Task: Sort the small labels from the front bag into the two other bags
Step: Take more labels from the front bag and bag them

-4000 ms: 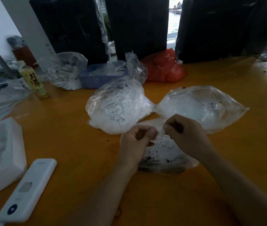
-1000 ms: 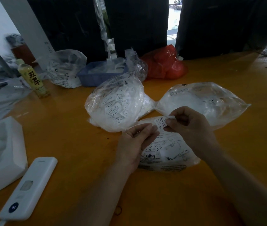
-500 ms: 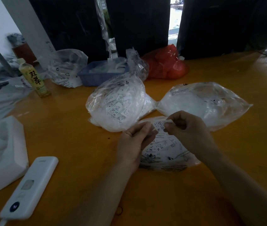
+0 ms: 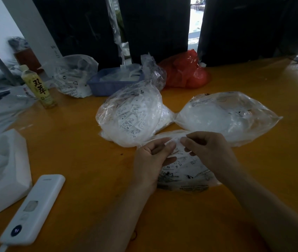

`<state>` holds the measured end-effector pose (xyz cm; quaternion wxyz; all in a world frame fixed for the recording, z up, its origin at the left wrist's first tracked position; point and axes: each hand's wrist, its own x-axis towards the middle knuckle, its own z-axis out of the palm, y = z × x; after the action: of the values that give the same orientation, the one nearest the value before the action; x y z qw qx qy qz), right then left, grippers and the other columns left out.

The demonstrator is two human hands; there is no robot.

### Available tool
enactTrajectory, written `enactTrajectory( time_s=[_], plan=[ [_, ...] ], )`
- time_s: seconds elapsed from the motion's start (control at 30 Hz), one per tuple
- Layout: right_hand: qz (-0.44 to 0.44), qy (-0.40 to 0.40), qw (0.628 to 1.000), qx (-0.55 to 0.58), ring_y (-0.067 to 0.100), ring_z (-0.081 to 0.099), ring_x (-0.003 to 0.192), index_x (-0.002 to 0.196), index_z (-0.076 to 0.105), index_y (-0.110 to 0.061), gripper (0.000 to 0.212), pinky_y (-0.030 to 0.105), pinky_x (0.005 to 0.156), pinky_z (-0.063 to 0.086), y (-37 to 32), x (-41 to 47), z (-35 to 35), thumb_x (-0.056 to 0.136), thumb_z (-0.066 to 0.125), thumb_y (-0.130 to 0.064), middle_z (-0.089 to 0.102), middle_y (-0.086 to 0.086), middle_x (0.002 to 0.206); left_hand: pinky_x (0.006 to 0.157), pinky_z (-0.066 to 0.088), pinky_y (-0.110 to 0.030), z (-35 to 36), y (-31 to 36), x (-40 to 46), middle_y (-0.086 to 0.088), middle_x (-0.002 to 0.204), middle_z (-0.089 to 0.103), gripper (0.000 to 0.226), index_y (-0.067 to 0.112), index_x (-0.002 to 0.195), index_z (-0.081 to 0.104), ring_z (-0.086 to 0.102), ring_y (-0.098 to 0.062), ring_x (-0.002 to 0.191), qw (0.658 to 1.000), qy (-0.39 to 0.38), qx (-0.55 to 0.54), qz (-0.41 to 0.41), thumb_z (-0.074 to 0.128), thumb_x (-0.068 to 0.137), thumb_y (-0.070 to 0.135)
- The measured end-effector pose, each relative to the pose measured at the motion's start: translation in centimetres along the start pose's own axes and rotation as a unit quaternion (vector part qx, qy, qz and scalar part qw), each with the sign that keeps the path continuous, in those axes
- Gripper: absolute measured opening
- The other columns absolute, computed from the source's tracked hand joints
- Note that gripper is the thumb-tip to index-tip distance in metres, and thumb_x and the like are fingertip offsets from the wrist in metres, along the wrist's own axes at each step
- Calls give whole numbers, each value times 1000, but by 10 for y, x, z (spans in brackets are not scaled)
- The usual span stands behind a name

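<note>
left hand (image 4: 152, 159) and right hand (image 4: 206, 151), fingers curled, together pinching a small label (image 4: 176, 142) between the fingertips. directly beneath: front bag (image 4: 186, 171). just beyond: left bag (image 4: 131, 117) and right bag (image 4: 224, 115).

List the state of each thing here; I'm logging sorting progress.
front bag: flat, mouth under the hands
label: pinched by both hands
left hand: fingers curled, pinching label
right hand: pinching label
left bag: bulging with labels
right bag: lying, partly filled
bottle: upright, capped
</note>
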<state>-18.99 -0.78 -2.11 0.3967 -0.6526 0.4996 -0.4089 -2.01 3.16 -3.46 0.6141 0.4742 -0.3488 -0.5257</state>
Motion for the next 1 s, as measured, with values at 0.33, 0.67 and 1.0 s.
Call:
enactTrajectory(
  time_s=[0.33,0.67,1.0],
  plan=[
    [-109,1,990,-87,-6,67,82,97,72,-45,7,14,69,54,-2,-3,7,91,71,-42,70,-30,88,65,61,-24,-1,3,1,-5,107,81,24,24,94,85,80,-24,93,999,20,-26,-22,88,70,29],
    [-101,63,993,-1,2,69,80,97,73,-30,9,15,67,55,-2,2,-5,89,76,-27,72,-20,87,68,60,-19,-4,10,-2,7,101,78,32,38,115,76,75,-8,91,972,6,202,121,77,94,14],
    [-51,226,924,-305,30,57,117,124,67,-15,25,44,103,40,31,44,-51,102,58,-19,67,9,125,93,55,-23,-51,77,63,-8,131,66,30,15,122,76,66,-21,110,768,221,531,281,64,98,0]
  ],
)
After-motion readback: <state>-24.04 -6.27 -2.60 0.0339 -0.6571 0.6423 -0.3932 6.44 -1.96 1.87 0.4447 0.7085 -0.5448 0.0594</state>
